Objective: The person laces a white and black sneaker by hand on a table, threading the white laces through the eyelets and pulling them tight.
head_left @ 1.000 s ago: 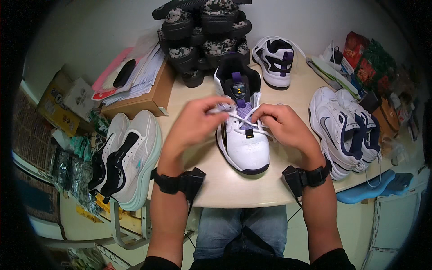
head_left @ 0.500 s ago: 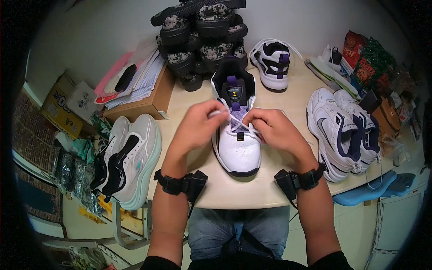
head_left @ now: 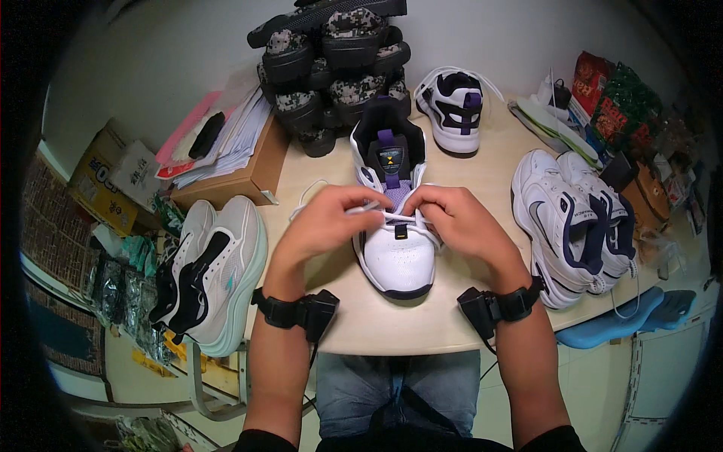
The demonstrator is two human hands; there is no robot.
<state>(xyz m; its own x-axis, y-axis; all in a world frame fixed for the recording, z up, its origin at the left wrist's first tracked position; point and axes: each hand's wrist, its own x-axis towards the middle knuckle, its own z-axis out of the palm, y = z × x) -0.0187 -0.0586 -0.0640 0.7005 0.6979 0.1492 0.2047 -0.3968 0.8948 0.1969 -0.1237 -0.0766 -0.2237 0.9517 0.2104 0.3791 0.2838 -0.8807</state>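
In front of me a white sneaker (head_left: 397, 264) with a black collar and purple tongue lies on the table, its toe toward me. My left hand (head_left: 331, 220) is closed at the left side of the lacing, pinching a white shoelace (head_left: 303, 202), part of which loops out to the left. My right hand (head_left: 452, 215) is closed at the right side, its thumb and index finger at the lacing and on the lace. The lace crosses low over the tongue between both hands. My fingers hide most of the eyelets.
A similar white sneaker (head_left: 457, 113) stands behind, beside stacked camouflage shoes (head_left: 354, 45). White-and-navy sneakers (head_left: 553, 218) are on the right, grey-white sneakers (head_left: 233, 279) on the left. A cardboard box (head_left: 248, 175) holds papers. The table's front edge (head_left: 399, 352) lies close to me.
My left hand has moved slightly down, to the level of the lowest lacing. The lace, raised and crossed before, now lies lower, and a loop shows left of my left hand.
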